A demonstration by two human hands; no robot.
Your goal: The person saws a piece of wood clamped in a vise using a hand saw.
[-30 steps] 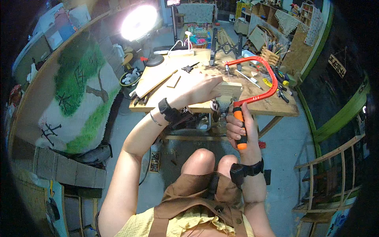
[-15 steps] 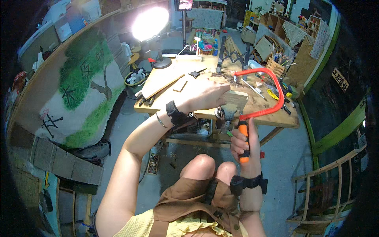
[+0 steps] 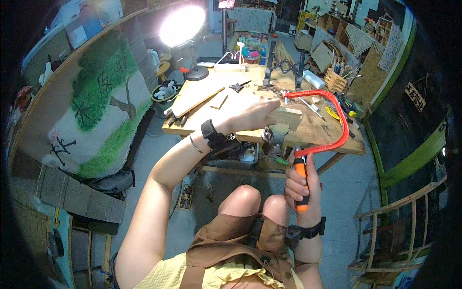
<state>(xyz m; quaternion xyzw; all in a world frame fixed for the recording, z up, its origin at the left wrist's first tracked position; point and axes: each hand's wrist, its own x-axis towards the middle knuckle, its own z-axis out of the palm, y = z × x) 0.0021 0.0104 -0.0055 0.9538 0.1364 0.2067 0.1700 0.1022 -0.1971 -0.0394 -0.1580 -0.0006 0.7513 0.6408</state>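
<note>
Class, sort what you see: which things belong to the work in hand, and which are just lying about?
Seemingly in use:
red saw, gripped by the right hand
pale wood block, left hand at its edge

Seemingly lying about:
long wooden board
small wood piece
white rod
slatted wooden holder

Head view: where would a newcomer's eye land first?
The glaring lamp on the far left of the workbench probably wins. Next comes the red saw, its orange-and-black handle in the right grip. At left, a painted green tree stands out.
</note>
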